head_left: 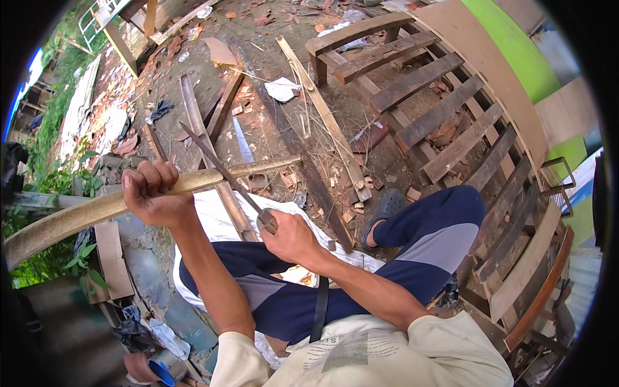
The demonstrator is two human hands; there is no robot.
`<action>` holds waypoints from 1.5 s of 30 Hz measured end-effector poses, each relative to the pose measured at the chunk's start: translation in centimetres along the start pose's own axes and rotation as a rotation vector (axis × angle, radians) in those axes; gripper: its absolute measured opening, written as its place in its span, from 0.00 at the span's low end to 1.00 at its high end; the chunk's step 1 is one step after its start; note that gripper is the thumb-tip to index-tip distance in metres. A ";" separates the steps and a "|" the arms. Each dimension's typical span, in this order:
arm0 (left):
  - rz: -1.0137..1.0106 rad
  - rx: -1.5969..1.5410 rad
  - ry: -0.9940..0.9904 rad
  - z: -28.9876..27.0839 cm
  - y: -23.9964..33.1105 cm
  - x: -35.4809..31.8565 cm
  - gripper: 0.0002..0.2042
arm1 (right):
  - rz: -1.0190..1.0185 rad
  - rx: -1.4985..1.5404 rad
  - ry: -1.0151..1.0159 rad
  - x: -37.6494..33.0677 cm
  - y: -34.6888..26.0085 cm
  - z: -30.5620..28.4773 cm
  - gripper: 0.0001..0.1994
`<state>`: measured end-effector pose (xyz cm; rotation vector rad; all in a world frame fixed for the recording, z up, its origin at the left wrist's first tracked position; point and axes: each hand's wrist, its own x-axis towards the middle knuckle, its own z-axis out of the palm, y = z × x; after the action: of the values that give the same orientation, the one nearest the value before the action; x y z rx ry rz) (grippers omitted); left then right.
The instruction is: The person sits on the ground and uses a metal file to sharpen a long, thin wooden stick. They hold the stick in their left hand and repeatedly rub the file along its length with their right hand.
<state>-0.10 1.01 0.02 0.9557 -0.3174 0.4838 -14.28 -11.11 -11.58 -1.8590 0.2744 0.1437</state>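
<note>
We look down from head height at a cluttered outdoor yard. The largest thing here is a slatted wooden bed frame (451, 122) lying on the dirt ground (271, 58), filling the upper right; its dark slats run diagonally toward the right edge of the view. Loose planks, wood chips and scraps of paper litter the ground beyond it.

Nearer, we sit with legs in dark blue trousers (412, 251) stretched out, 1 foot in a grey sandal (385, 208) resting on the ground near the frame's lower corner. A white cloth (213, 213) is spread under the legs.

Across the lap runs a long, slightly curved wooden strip (84, 216), pale and weathered, reaching from the far left edge of the view to its tip near the middle. Our left hand (151, 190) grips it from above about midway along, fingers closed tight around it, holding it raised above the knees.

Our right hand (290, 235) is clenched around the handle of a long, narrow blade (216, 161), fingers fully wrapped. The blade slants up and to the left, crossing the strip just right of the left hand; we cannot tell whether its edge is touching the wood.

We judge the step in hand to be shaving or trimming the strip. The next stroke would call for a steady left grip and a blade path kept clear of the left fingers, which sit just beside the crossing point.
</note>
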 end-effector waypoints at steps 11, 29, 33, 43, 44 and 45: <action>0.016 -0.026 -0.076 -0.3 0.3 -1.4 0.18 | 0.003 0.069 0.016 -0.9 1.1 0.1 0.11; 0.007 -0.069 -0.134 -0.5 0.4 -1.8 0.18 | 0.080 0.009 0.033 -1.2 0.7 -0.4 0.10; -0.018 -0.120 -0.191 0.4 0.1 -2.3 0.18 | -0.012 0.112 0.068 -1.6 0.9 0.5 0.10; -0.013 -0.106 -0.198 0.3 -0.1 -2.2 0.18 | -0.010 0.029 0.096 -1.2 1.9 0.3 0.12; -0.015 -0.110 -0.209 0.5 -0.1 -2.2 0.18 | 0.095 0.040 0.109 0.1 3.1 0.2 0.13; -0.017 -0.115 -0.220 0.6 -0.1 -2.1 0.18 | 0.128 0.019 0.088 0.2 4.4 -0.1 0.13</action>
<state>-1.86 -0.06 -0.65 0.9003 -0.5298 0.3408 -15.19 -12.48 -15.66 -1.8311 0.4548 0.1474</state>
